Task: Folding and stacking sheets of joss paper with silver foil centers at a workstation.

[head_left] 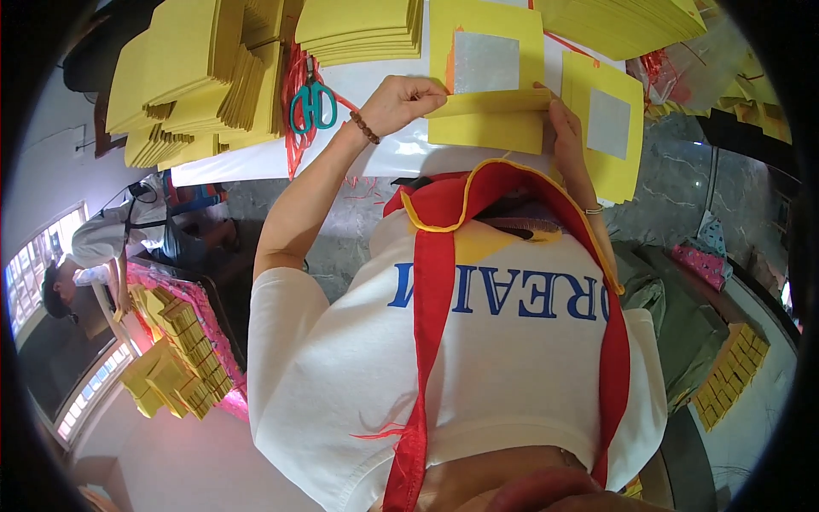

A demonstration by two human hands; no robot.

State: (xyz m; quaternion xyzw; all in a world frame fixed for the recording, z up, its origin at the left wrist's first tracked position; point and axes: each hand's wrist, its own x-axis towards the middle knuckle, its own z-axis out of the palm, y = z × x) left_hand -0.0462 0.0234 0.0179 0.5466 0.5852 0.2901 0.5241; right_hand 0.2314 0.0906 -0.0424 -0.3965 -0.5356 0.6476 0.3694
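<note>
In front of me on the white tabletop [392,158] lies a yellow paper sheet with a silvery square on it, its near part folded over into a flap [499,102]. My left hand [403,102], with a brown bead bracelet at the wrist, pinches the left end of that flap. At its right end, my right hand [567,132] grips the paper edge, some fingers hidden behind it. Another yellow sheet [589,78] with a silvery square lies right of my right hand. Teal-handled scissors [313,109] rest on red strings [296,141] left of my left hand.
Tall stacks of yellow paper [183,68] fill the table's left side; more stacks [358,30] stand along the back. A person [111,230] is at far left beside bundled yellow paper [183,341]. More bundles [729,375] sit at right. I wear a red apron [431,333].
</note>
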